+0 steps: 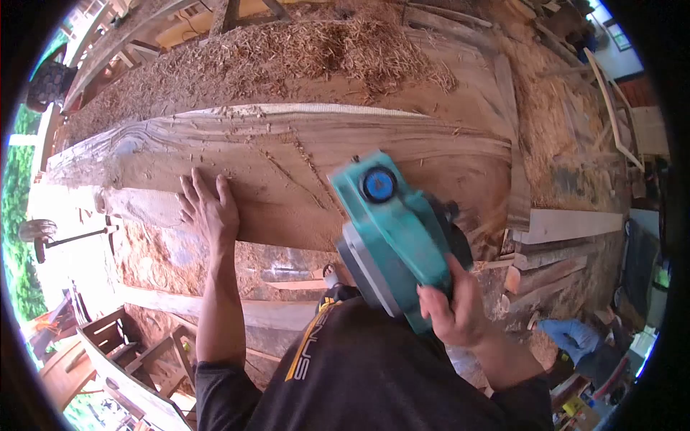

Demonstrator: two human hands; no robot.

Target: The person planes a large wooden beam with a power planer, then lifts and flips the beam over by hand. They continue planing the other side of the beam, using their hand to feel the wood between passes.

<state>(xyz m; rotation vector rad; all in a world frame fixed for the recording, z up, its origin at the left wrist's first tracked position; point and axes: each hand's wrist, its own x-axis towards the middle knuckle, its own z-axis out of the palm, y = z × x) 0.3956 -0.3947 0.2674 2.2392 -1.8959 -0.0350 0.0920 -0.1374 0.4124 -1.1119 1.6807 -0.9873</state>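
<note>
My right hand (pixel 454 305) is wrapped round the rear handle of a teal electric planer (pixel 392 230). A round blue knob (pixel 379 184) tops the planer's front end. The tool is tilted over the near edge of a wide wooden plank (pixel 273 165) and overlaps its right half. Toward the plank's left part, my left hand (pixel 212 208) lies on its near edge with fingers stretched out over the wood. Lines of shavings run across the plank's surface between the hand and the planer.
A heap of wood shavings (pixel 323 54) covers the bench beyond the plank. Stacked timber (pixel 550 262) lies at right. A wooden frame (pixel 154 359) stands at lower left. Another person (pixel 582 345) is low at the far right. Shavings and boards litter the floor.
</note>
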